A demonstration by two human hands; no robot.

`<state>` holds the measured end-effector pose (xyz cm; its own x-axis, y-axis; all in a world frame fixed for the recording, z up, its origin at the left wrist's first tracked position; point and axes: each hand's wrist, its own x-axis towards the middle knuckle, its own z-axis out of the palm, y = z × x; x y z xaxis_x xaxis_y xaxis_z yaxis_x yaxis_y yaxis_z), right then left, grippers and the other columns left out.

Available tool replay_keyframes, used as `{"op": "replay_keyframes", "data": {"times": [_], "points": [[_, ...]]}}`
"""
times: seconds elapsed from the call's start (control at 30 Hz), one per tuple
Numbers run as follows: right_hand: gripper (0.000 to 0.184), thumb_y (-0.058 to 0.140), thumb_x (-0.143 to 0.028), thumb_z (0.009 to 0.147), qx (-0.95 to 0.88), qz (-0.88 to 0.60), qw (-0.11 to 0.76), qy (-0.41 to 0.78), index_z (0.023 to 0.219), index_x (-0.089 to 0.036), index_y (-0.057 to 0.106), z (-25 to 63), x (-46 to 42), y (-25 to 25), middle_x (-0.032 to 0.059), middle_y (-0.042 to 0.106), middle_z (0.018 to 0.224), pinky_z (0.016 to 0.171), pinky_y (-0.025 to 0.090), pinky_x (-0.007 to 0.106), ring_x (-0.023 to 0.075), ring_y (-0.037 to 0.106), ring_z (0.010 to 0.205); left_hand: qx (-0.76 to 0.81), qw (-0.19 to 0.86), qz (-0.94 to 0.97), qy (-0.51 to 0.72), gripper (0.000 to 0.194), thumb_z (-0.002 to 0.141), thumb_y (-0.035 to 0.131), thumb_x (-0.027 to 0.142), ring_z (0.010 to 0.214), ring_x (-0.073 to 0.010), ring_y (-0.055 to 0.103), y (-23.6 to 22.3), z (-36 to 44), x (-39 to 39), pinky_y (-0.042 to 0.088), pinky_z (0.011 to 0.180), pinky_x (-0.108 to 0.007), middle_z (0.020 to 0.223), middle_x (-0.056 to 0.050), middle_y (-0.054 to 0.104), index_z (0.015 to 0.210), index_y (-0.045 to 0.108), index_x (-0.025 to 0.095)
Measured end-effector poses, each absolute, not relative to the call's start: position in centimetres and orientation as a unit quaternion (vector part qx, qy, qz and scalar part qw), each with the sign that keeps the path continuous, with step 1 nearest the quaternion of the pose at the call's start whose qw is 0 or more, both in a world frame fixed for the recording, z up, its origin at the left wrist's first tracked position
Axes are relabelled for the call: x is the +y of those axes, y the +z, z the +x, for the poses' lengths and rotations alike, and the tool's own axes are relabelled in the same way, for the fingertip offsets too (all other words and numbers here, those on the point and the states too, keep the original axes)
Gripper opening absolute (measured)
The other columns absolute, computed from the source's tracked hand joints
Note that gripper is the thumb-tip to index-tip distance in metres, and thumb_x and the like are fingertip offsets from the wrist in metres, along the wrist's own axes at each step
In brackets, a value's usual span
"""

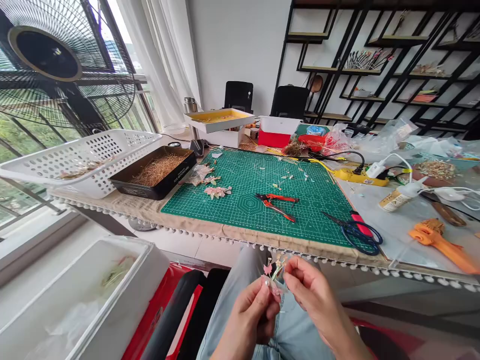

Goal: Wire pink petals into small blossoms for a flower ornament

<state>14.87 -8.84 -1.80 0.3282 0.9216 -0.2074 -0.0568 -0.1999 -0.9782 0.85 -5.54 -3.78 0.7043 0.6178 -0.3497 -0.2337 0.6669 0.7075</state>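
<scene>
Above my lap, my left hand (252, 311) is closed around the lower part of a small spray of pink artificial flowers (267, 270) with pale beads and thin stems. My right hand (314, 296) is at the spray's right side, thumb and forefinger pinched together; the bit between them is too small to make out. On the green cutting mat (232, 220) in front lie orange-handled pliers (279, 204) and dark blue scissors (356, 232). A pink flower piece (217, 191) rests toward the mat's left side.
Left of the mat stand a black tray (153, 172) of copper-coloured wires and a white perforated basket (112, 150). To the right are a glue bottle (401, 196), an orange glue gun (442, 245) and a yellow power strip (360, 176). A white bin (150, 265) sits below the table's left side.
</scene>
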Motion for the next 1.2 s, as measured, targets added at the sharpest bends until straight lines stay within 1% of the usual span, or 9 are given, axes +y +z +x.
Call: {"op": "replay_keyframes", "data": {"times": [0.1,0.23,0.33,0.57,0.73,0.8,0.9,1.07,1.2], "points": [[0.026,0.061,-0.046,0.085,-0.381,-0.609,0.513,0.469,0.078,-0.021,0.057,15.0,-8.9,-2.0,-0.0077,0.042,0.060,0.043,0.023,0.020,0.0077,0.023,0.047,0.285,0.877,0.300,0.245,0.047,0.077,0.066,0.060,0.041,-0.0010,0.018,-4.0,1.0,-5.4,0.006,0.042,-0.021,0.059,0.008,0.036,0.078,0.048,0.018],[0.029,0.051,-0.043,0.092,-0.461,-0.636,0.451,0.424,0.076,-0.021,0.061,15.9,-9.3,-2.7,-0.0029,0.053,0.068,0.058,0.039,0.022,0.0126,0.045,0.062,0.276,0.893,0.265,0.238,0.048,0.074,0.070,0.060,0.040,-0.0003,0.017,-4.4,1.2,-5.0,0.006,0.041,-0.021,0.060,0.009,0.038,0.080,0.049,0.017],[0.030,0.050,-0.043,0.091,-0.486,-0.688,0.403,0.357,0.072,-0.022,0.061,18.2,-9.7,-3.8,-0.0022,0.056,0.065,0.056,0.040,0.022,0.0145,0.049,0.061,0.287,0.892,0.245,0.251,0.050,0.071,0.073,0.060,0.039,0.0001,0.017,-4.6,1.4,-4.6,0.006,0.041,-0.020,0.059,0.009,0.038,0.080,0.049,0.017],[0.026,0.053,-0.047,0.087,-0.386,-0.782,0.462,0.159,0.078,-0.026,0.066,20.6,-11.1,-3.4,0.0017,0.072,0.079,0.068,0.047,0.024,0.0206,0.064,0.075,0.306,0.887,0.226,0.263,0.054,0.066,0.075,0.062,0.039,0.0006,0.017,-4.9,2.4,-3.7,0.006,0.040,-0.019,0.059,0.010,0.040,0.081,0.050,0.017],[0.040,0.052,-0.048,0.089,-0.514,-0.673,0.438,0.302,0.060,-0.023,0.063,17.3,-10.2,-3.4,-0.0001,0.061,0.058,0.053,0.042,0.022,0.0156,0.056,0.054,0.303,0.886,0.231,0.264,0.049,0.072,0.072,0.060,0.038,0.0007,0.017,-5.1,2.8,-2.8,0.005,0.040,-0.019,0.059,0.009,0.039,0.081,0.049,0.017],[0.036,0.055,-0.048,0.089,-0.489,-0.661,0.453,0.344,0.067,-0.022,0.068,16.8,-8.8,-4.4,0.0006,0.062,0.061,0.056,0.044,0.022,0.0154,0.056,0.057,0.295,0.891,0.235,0.253,0.050,0.071,0.072,0.061,0.037,0.0006,0.017,-5.2,3.0,-2.6,0.006,0.039,-0.019,0.058,0.009,0.040,0.080,0.049,0.018],[0.036,0.062,-0.053,0.083,-0.339,-0.652,0.548,0.399,0.080,-0.019,0.073,16.9,-6.6,-5.8,0.0017,0.063,0.066,0.054,0.046,0.022,0.0147,0.055,0.057,0.296,0.897,0.229,0.234,0.050,0.070,0.074,0.060,0.038,-0.0002,0.021,-5.6,3.2,-2.4,0.008,0.040,-0.020,0.058,0.009,0.041,0.082,0.050,0.018],[0.032,0.078,-0.049,0.069,-0.150,-0.585,0.687,0.403,0.079,-0.019,0.073,16.8,-4.8,-5.8,0.0000,0.062,0.068,0.049,0.044,0.019,0.0107,0.048,0.054,0.289,0.898,0.235,0.233,0.050,0.069,0.077,0.057,0.041,-0.0018,0.025,-6.1,3.6,-2.6,0.011,0.043,-0.020,0.056,0.007,0.043,0.082,0.054,0.015],[0.030,0.074,-0.049,0.075,-0.219,-0.615,0.660,0.372,0.075,-0.020,0.069,17.2,-5.3,-4.9,-0.0012,0.059,0.065,0.052,0.044,0.018,0.0117,0.049,0.057,0.289,0.897,0.237,0.234,0.050,0.069,0.075,0.059,0.041,-0.0021,0.024,-5.7,3.8,-2.7,0.010,0.043,-0.021,0.056,0.007,0.043,0.082,0.053,0.016]]}}
